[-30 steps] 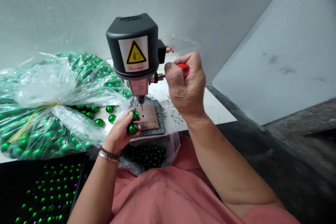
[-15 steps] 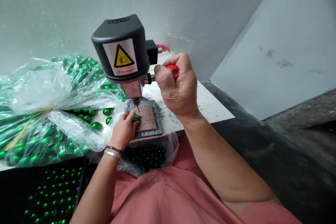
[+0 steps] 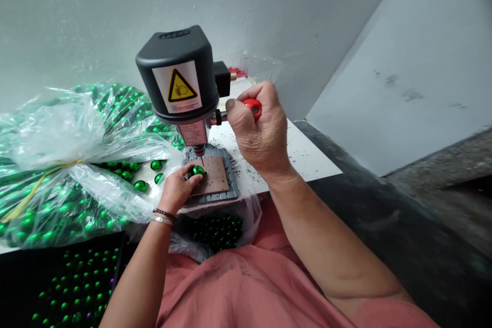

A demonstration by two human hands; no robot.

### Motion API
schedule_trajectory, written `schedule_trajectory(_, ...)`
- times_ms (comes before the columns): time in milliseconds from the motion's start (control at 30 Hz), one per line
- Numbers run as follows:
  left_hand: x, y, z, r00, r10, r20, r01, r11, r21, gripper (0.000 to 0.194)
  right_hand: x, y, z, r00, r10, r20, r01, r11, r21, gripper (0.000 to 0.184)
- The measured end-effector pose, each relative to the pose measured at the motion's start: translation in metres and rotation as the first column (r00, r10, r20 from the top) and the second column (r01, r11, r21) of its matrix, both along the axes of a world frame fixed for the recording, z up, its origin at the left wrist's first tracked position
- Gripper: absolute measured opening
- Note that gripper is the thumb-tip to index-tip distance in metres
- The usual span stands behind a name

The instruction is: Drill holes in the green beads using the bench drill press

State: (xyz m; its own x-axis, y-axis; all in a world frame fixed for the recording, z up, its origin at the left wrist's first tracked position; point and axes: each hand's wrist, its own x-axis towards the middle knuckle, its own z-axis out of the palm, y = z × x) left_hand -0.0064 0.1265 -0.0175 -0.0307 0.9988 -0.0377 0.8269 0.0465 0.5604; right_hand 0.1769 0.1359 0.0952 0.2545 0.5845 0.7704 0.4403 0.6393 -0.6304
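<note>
My right hand (image 3: 261,130) is wrapped around the red knob (image 3: 254,107) on the lever of a dark bench drill press (image 3: 177,72). Beneath the drill head, my left hand (image 3: 181,184) has its thumb and fingers around a shiny green ball (image 3: 197,170). That ball sits on a brown board (image 3: 216,177), which lies on the grey drill base (image 3: 232,192). The thin drill bit (image 3: 202,160) points down close to the ball; whether they touch I cannot tell.
Left of the drill lies a tied clear plastic bag (image 3: 57,128) full of green balls. Several loose green balls (image 3: 140,185) rest beside it. Dark shavings dot the white table (image 3: 307,159). Below its edge hang more balls in an open bag (image 3: 219,230); a dark tray (image 3: 23,277) holds others.
My left hand has shifted slightly left and its fingers now lie around the side of the ball. My right hand stays on the knob, with hardly any movement.
</note>
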Motion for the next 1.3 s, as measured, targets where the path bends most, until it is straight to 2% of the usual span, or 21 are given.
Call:
schedule_trajectory(133,0.001,0.003,0.003,1.000,-0.010,0.029,0.010,1.000,-0.011,0.050,0.001,-0.001,0.000,1.000,-0.012,0.027,0.012,1.000,-0.011,0.022)
schedule_trajectory(300,0.006,0.006,0.005,0.999,-0.012,0.038,0.011,1.000,0.015,0.044,0.002,-0.002,-0.001,0.998,-0.031,0.060,0.032,0.999,-0.007,0.024)
schedule_trajectory(500,0.009,0.009,0.001,0.998,-0.009,0.065,0.007,1.000,0.016,0.044,0.003,-0.002,-0.002,0.994,-0.052,0.100,0.051,0.999,0.013,0.027)
schedule_trajectory(633,0.011,0.008,-0.001,1.000,-0.017,0.018,0.017,1.000,0.019,0.045,0.003,-0.002,-0.001,0.995,-0.044,0.090,0.042,0.999,0.014,0.026)
schedule_trajectory(800,0.016,0.006,0.006,0.996,-0.050,-0.069,0.049,0.999,-0.006,0.045,0.002,-0.004,-0.002,0.996,-0.030,0.080,0.029,1.000,0.007,0.022)
schedule_trajectory(1133,0.018,0.006,0.005,0.989,-0.061,-0.135,0.062,0.998,0.001,0.041,0.000,-0.013,-0.019,0.998,-0.048,0.036,0.048,0.999,0.015,0.020)
schedule_trajectory(1300,0.019,0.005,0.006,0.988,-0.047,-0.147,0.047,0.999,-0.003,0.043,-0.002,-0.016,-0.028,0.992,-0.112,0.053,0.110,0.993,0.036,0.015)
